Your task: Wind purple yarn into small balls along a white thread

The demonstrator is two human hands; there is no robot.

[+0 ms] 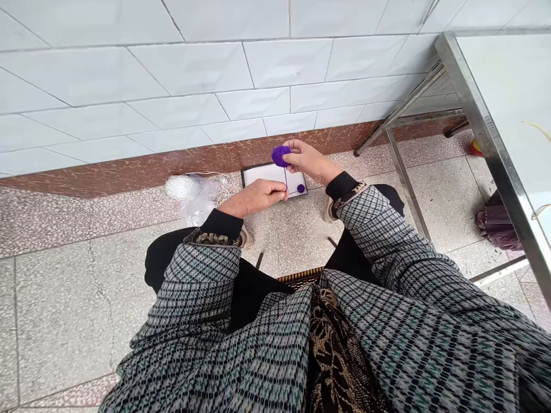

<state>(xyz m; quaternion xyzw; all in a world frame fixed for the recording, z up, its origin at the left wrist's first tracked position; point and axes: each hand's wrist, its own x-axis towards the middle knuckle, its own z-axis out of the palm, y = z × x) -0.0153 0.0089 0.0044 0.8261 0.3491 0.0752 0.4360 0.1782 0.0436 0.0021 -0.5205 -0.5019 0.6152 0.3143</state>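
Note:
My right hand (306, 160) grips a purple yarn ball (280, 155) between thumb and fingers, held up in front of the wall base. From it a purple strand (286, 176) runs down to my left hand (258, 197), whose thumb and fingertips are pinched closed on it. Under both hands a white board with a dark edge (262, 174) lies on the floor, partly hidden by them. On its right part rests a smaller purple ball (300, 188).
Clear plastic bags (193, 198) with white cord (224, 186) lie on the floor to the left. A metal-framed table (486, 115) stands at the right, with a dark purplish item (498, 223) beneath. The tiled wall (258, 109) rises ahead.

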